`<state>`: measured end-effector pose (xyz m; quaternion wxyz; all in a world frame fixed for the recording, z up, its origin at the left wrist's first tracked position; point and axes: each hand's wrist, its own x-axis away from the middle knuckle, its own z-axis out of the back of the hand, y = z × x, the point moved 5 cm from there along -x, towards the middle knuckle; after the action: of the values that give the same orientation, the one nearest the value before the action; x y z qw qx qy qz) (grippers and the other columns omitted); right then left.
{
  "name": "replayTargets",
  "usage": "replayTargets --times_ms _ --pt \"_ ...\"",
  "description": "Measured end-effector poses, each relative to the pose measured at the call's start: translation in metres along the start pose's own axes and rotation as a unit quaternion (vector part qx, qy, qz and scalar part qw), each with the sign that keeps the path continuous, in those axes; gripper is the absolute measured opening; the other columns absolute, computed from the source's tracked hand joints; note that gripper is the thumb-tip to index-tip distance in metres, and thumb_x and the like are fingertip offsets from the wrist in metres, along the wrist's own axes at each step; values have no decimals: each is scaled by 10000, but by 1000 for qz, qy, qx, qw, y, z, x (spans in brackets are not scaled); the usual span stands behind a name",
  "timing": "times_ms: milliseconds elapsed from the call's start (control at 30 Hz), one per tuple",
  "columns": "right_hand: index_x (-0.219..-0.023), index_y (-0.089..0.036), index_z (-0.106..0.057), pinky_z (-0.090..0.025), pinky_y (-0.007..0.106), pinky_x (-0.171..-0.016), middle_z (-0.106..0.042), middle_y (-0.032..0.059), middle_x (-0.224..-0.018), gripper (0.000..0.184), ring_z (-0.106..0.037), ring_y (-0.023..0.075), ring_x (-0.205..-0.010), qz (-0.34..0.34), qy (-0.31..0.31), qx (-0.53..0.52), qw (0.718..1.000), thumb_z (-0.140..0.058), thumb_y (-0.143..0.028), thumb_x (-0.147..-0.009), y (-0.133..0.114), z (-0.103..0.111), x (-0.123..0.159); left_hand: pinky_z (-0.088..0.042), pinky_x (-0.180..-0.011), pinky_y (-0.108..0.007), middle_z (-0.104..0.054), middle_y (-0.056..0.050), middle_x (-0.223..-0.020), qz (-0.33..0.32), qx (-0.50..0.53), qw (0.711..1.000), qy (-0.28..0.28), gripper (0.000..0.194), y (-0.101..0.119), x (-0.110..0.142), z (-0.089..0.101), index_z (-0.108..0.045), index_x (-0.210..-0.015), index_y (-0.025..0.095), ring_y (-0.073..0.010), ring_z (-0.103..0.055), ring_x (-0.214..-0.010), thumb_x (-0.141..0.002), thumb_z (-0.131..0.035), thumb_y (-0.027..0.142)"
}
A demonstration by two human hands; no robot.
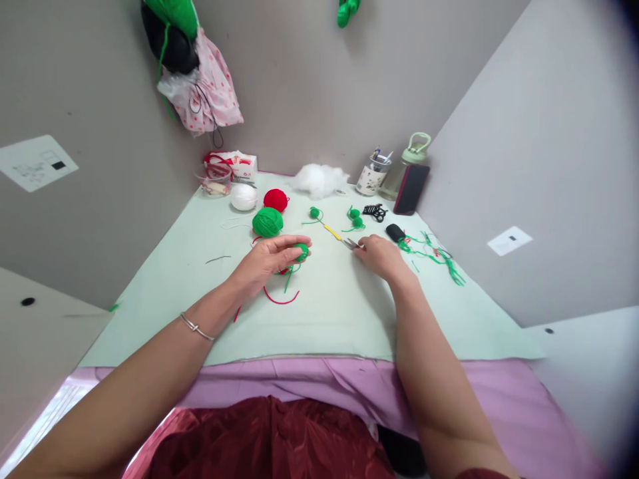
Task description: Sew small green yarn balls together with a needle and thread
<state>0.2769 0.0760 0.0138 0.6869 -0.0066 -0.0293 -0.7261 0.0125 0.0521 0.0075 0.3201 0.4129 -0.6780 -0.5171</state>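
Observation:
My left hand (272,261) is closed on a small green crocheted piece (301,252), held between thumb and fingers. Green yarn tails hang below it, and a red yarn strand (282,302) curves over the table under the hand. Just behind the wrist sits a green yarn ball (267,222), with a red yarn ball (276,200) and a white yarn ball (243,197) farther back. My right hand (378,255) grips small scissors (350,244), their silver blades pointing left. Beside the blade tips lies a yellow-handled crochet hook (332,232).
Small green pieces (356,218), a black openwork object (375,212) and tangled yarn scraps (439,253) lie at the right. White stuffing (320,180), a pen cup (372,175), a bottle (416,150) and a phone (412,190) line the back. A clear container (216,185) stands back left.

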Motion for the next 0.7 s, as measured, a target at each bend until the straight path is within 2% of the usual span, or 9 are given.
replayTargets --times_ms 167,233,267,300,367,433,467,567,700 --pt "-1056 -120 -724 -434 328 -790 -702 196 -1132 294 -660 282 -1006 -8 21 -2 1000 -469 -193 -929 2 5 0 -484 -884 -304 -719 -89 -1224 -29 -26 999 15 410 1 0 2 -768 -1133 240 -190 -645 -1032 -738 -838 323" --pt "-1059 -115 -724 -431 320 -781 -716 186 -1068 333 -663 261 -951 -24 63 -49 996 -419 -154 -931 5 12 1 -487 -854 -288 -707 -82 -1261 -39 -32 998 21 412 3 1 1 -769 -1131 247 -173 -640 -994 -728 -841 293" --pt "-1062 -116 -721 -432 310 -759 -723 165 -990 342 -661 240 -889 -25 81 -106 991 -408 -150 -931 5 16 2 -490 -840 -282 -701 -80 -1275 -44 -33 998 22 418 4 1 1 -769 -1133 247 -168 -638 -977 -722 -842 280" --pt "-1065 -118 -716 -432 298 -725 -715 132 -889 338 -647 216 -806 -14 89 -184 979 -408 -163 -933 4 19 3 -493 -831 -278 -694 -80 -1285 -48 -34 998 22 429 5 1 0 -766 -1140 245 -164 -638 -968 -718 -842 269" --pt "-1071 -123 -702 -413 270 -633 -641 52 -711 316 -562 161 -635 42 68 -361 929 -435 -239 -948 -5 25 9 -496 -827 -273 -687 -80 -1292 -60 -39 997 22 453 6 2 0 -758 -1161 243 -164 -639 -974 -716 -838 258" --pt "-1073 -130 -694 -374 249 -561 -579 13 -682 348 -458 121 -557 121 13 -472 873 -464 -369 -969 -21 30 18 -499 -838 -279 -690 -81 -1277 -71 -53 996 26 477 5 1 1 -746 -1188 248 -173 -640 -1003 -719 -831 262" --pt "-1067 -135 -697 -362 245 -549 -574 12 -708 380 -430 110 -559 158 -11 -493 856 -481 -433 -970 -31 32 23 -502 -847 -288 -696 -82 -1260 -74 -63 995 28 493 4 1 1 -739 -1204 249 -181 -640 -1018 -720 -826 265" --pt "-1005 -138 -725 -384 248 -598 -591 29 -778 446 -454 118 -647 237 -56 -475 846 -541 -540 -942 -56 36 37 -511 -884 -331 -714 -91 -1202 -74 -94 992 29 547 1 0 1 -714 -1253 235 -215 -640 -1051 -716 -810 276" --pt "-1004 -136 -754 -378 265 -628 -585 19 -727 473 -471 142 -686 256 -66 -440 858 -539 -552 -942 -75 32 44 -502 -956 -372 -709 -96 -1219 -81 -131 988 17 555 -2 -1 -2 -704 -1275 215 -229 -636 -1066 -728 -784 263"
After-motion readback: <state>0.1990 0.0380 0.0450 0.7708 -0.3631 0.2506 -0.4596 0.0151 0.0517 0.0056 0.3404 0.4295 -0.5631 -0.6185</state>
